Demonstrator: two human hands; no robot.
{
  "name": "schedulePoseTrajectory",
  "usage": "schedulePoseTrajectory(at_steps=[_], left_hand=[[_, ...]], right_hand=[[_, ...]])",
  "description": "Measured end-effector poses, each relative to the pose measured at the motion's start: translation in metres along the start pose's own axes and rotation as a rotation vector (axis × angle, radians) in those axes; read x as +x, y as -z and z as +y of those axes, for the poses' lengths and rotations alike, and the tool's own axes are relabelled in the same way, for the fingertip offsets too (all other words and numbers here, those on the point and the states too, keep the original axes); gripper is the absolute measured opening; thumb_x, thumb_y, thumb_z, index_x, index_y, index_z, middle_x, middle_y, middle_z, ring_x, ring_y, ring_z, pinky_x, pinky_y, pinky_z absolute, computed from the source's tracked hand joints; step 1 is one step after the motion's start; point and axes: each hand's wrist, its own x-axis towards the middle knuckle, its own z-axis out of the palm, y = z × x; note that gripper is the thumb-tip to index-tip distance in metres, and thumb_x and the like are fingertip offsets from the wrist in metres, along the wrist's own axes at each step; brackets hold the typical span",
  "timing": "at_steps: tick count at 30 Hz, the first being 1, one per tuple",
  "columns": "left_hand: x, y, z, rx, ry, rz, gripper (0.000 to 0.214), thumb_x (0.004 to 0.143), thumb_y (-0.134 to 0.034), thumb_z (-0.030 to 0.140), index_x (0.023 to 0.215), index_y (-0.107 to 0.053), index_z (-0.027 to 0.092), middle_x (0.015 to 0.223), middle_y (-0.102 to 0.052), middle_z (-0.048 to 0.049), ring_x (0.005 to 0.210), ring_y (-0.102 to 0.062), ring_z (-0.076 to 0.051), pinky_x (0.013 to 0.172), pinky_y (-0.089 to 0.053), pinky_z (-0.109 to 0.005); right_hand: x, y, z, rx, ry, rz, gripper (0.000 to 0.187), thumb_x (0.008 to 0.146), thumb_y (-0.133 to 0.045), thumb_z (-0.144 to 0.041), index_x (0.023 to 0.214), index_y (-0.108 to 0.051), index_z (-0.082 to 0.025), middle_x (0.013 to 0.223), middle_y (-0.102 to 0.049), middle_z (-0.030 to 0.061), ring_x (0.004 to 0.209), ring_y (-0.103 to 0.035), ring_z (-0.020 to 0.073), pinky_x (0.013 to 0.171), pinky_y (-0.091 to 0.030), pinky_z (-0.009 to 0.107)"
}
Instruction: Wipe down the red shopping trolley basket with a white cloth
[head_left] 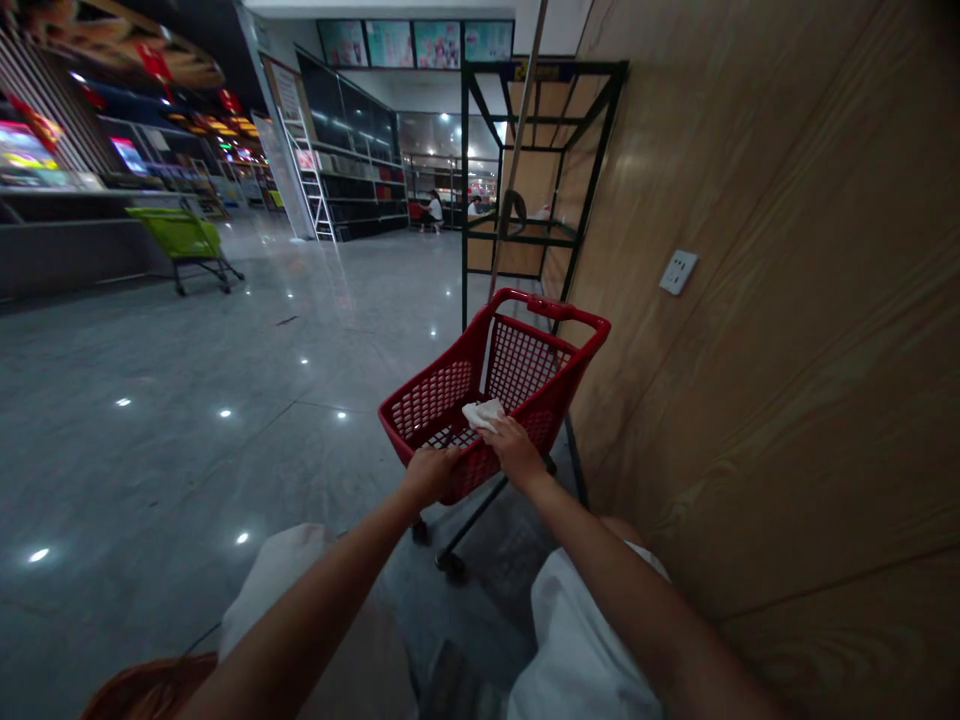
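Note:
A red plastic shopping cart [442, 395] with a lattice basket stands in front of me, its handle at the far side. My left hand [433, 472] is wrapped round the near rim of the basket. Just to its right, my right hand [516, 450] reaches over the same rim with a crumpled white cloth [484, 412] at its fingertips. The cloth hangs over the inside of the basket. The cart's dark legs and wheels show below it, and the thumbs are mostly hidden.
A wood-grain wall [750, 350] with a socket [679, 272] runs close on the right. Behind the cart stand a dark metal frame [465, 200] and a long pole [517, 140]. A green cart [176, 235], a ladder [311, 170] and a crouching person [433, 210] are farther off. An orange-brown basket [150, 685] sits at lower left.

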Motion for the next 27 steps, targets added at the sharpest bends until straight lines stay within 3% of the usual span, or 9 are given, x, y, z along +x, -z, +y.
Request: schedulePoseTrajectory(at_steps=[4, 9, 12, 14, 17, 23, 27], left_hand=[[-0.001, 0.009, -0.024, -0.009, -0.046, -0.021, 0.025, 0.091, -0.041, 0.036, 0.092, -0.061, 0.02, 0.084, -0.07, -0.0069, 0.081, -0.066, -0.021, 0.075, -0.045, -0.032], [0.001, 0.007, -0.055, -0.048, -0.089, 0.016, 0.026, 0.09, -0.042, 0.037, 0.086, -0.061, 0.02, 0.084, -0.07, -0.0071, 0.082, -0.065, -0.022, 0.079, -0.044, -0.034], [0.003, 0.001, -0.073, -0.09, -0.052, 0.09, 0.022, 0.088, -0.045, 0.036, 0.089, -0.061, 0.02, 0.088, -0.069, -0.007, 0.089, -0.063, -0.022, 0.084, -0.042, -0.035], [0.006, -0.001, -0.081, -0.108, 0.005, 0.114, 0.019, 0.084, -0.048, 0.033, 0.092, -0.061, 0.021, 0.091, -0.069, -0.0072, 0.094, -0.062, -0.023, 0.088, -0.041, -0.036], [0.013, 0.001, -0.082, -0.118, 0.105, 0.098, 0.023, 0.08, -0.05, 0.026, 0.099, -0.061, 0.02, 0.095, -0.07, -0.0088, 0.097, -0.062, -0.024, 0.094, -0.038, -0.038], [0.024, 0.014, -0.074, -0.155, 0.155, 0.002, 0.04, 0.081, -0.048, 0.03, 0.118, -0.051, 0.016, 0.108, -0.068, -0.0141, 0.102, -0.063, -0.028, 0.089, -0.044, -0.04], [0.029, 0.014, -0.081, -0.145, 0.124, -0.051, 0.034, 0.083, -0.045, 0.028, 0.114, -0.053, 0.016, 0.11, -0.067, -0.015, 0.101, -0.064, -0.028, 0.085, -0.048, -0.04]], right_hand=[[0.018, 0.017, 0.017, -0.057, 0.069, -0.079, 0.038, 0.091, -0.047, -0.014, 0.124, -0.058, -0.029, 0.139, -0.05, 0.0038, 0.131, -0.041, 0.0216, 0.111, -0.028, 0.048], [0.037, 0.055, 0.067, -0.034, 0.145, -0.117, 0.037, 0.093, -0.042, -0.016, 0.125, -0.058, -0.027, 0.142, -0.047, 0.0042, 0.135, -0.037, 0.0172, 0.109, -0.034, 0.041], [0.039, 0.072, 0.09, -0.032, 0.179, -0.106, 0.038, 0.093, -0.041, -0.017, 0.126, -0.058, -0.024, 0.143, -0.045, 0.005, 0.136, -0.034, 0.0172, 0.109, -0.036, 0.039], [0.039, 0.074, 0.092, -0.059, 0.175, -0.099, 0.039, 0.091, -0.043, -0.016, 0.127, -0.057, -0.022, 0.143, -0.045, 0.0069, 0.136, -0.034, 0.0182, 0.109, -0.037, 0.038], [0.044, 0.058, 0.071, -0.105, 0.155, -0.126, 0.044, 0.089, -0.044, -0.014, 0.131, -0.054, -0.02, 0.144, -0.044, 0.0082, 0.136, -0.035, 0.019, 0.109, -0.037, 0.038], [0.073, 0.006, -0.01, -0.173, 0.15, -0.273, 0.046, 0.09, -0.047, -0.016, 0.136, -0.047, -0.016, 0.141, -0.047, 0.0134, 0.131, -0.042, 0.0201, 0.107, -0.039, 0.035], [0.084, 0.009, -0.031, -0.267, 0.084, -0.384, 0.044, 0.09, -0.048, -0.017, 0.134, -0.049, -0.019, 0.126, -0.059, 0.0126, 0.114, -0.056, 0.0208, 0.097, -0.044, 0.033]])
